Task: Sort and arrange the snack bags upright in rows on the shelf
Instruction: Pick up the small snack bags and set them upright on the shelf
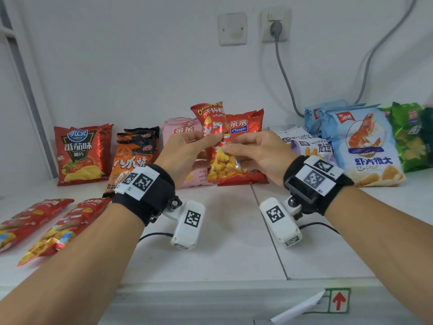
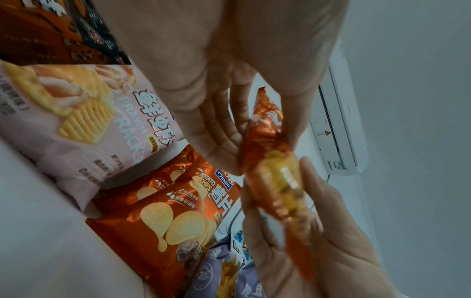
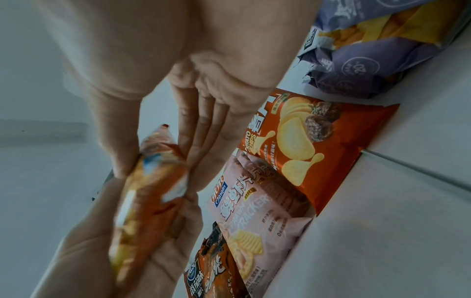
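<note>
A narrow red snack bag (image 1: 216, 141) with yellow puffs showing through its clear lower part is held upright in the air at the centre of the head view, above the white shelf (image 1: 234, 231) and in front of the standing row. The left hand (image 1: 185, 148) pinches its middle from nine o'clock, thumb and fingers curled onto the wrapper; the right hand (image 1: 253, 148) pinches it from three o'clock in the same way, so both hands are closed on this one bag.

Directly behind it at twelve o'clock stand a red potato chip bag (image 1: 243, 146) and a pink prawn cracker bag (image 1: 180, 132); farther toward nine o'clock are an orange-black bag (image 1: 133, 158) and a red tomato chip bag (image 1: 82, 153). Toward three o'clock sit a purple bag (image 1: 316, 148), a pale blue shrimp crisp bag (image 1: 365, 146) and a green bag (image 1: 410, 137).

At eight o'clock two matching narrow red bags (image 1: 46, 224) lie flat, unsorted.

The step in hand appears to be straightening this bag before placing it. The next move likely calls for choosing a free spot in front of the row, lowering the bag onto its bottom seam, and steadying it so it does not topple.
</note>
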A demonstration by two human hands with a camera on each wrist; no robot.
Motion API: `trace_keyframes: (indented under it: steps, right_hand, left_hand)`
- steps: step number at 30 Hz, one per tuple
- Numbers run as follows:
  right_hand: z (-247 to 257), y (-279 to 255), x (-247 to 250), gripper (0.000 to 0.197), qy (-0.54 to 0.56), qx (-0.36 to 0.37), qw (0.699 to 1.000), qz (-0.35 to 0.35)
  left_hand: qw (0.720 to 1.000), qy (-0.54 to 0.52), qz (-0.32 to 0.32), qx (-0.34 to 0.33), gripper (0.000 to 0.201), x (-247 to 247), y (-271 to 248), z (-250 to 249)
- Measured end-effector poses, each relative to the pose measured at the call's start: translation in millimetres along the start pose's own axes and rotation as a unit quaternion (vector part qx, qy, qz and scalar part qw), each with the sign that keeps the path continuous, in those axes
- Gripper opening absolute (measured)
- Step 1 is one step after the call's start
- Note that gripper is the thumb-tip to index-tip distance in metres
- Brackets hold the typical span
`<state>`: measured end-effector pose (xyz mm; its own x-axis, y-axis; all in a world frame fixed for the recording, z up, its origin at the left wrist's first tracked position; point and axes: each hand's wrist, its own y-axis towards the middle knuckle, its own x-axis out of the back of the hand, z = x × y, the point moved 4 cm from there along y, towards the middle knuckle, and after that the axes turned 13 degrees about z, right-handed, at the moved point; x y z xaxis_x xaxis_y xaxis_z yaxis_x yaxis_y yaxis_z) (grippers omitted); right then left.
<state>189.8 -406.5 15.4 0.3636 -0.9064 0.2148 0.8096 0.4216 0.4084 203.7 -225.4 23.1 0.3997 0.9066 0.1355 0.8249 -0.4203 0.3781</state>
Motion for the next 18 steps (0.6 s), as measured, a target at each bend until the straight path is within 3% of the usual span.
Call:
trace_keyframes:
  steps: [3,8,13,16,18]
  right_hand:
    - [1,-1,-3,0.02,0.021,-0.013,1.0,0.01]
    - [-1,-1,-1,0.042,0.051,-0.049,0.997,-0.031]
    - [-3,-1,-1,0.058,0.061,-0.08,0.994,-0.036]
    - [-3,-1,-1,0.054,0.05,-0.079,0.995,-0.028]
    - [-2,-1,-1,0.038,0.044,-0.076,0.996,-0.019]
  left_hand:
    - [0.999,-0.023,-0.015,0.039,0.047,-1,-2,3]
    - [0.992,-0.023,-0.015,0.124,0.039,-5,-4,11]
    - [0.989,-0.022,-0.003,0.147,0.038,-5,-5,13]
    - [0.989,-0.028,-0.004,0.143,0.038,-5,-4,12]
    - [0.991,-0.045,-0.011,0.129,0.041,-5,-3,12]
